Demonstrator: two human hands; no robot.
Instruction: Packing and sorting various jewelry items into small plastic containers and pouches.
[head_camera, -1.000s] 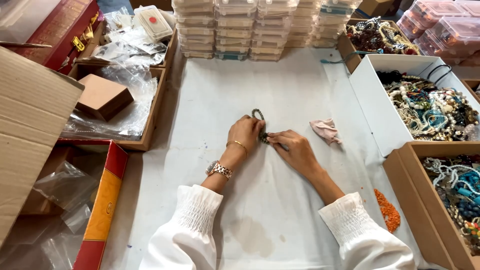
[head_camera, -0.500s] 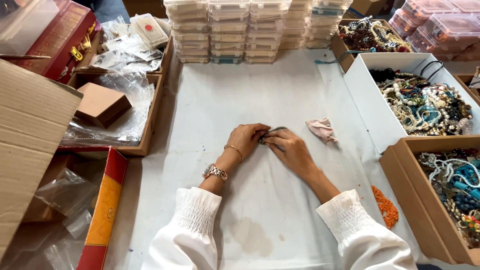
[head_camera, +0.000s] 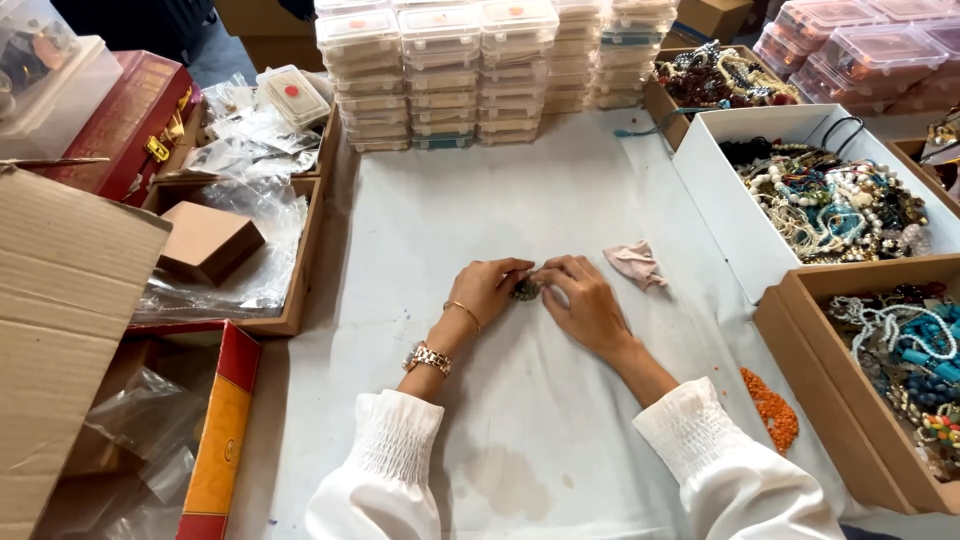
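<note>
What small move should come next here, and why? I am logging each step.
Probably lift the small dark jewellery piece off the white cloth: both the left hand and right hand pinch it, bunched up, against the cloth.

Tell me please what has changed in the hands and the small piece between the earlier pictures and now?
A second ago a dark loop of the small jewellery piece stood out above the fingers; now it is gathered in, bunched small between the left hand and right hand. Both hands kept hold of it, close together on the white cloth. The pink cloth scrap and the boxes stayed put.
</note>
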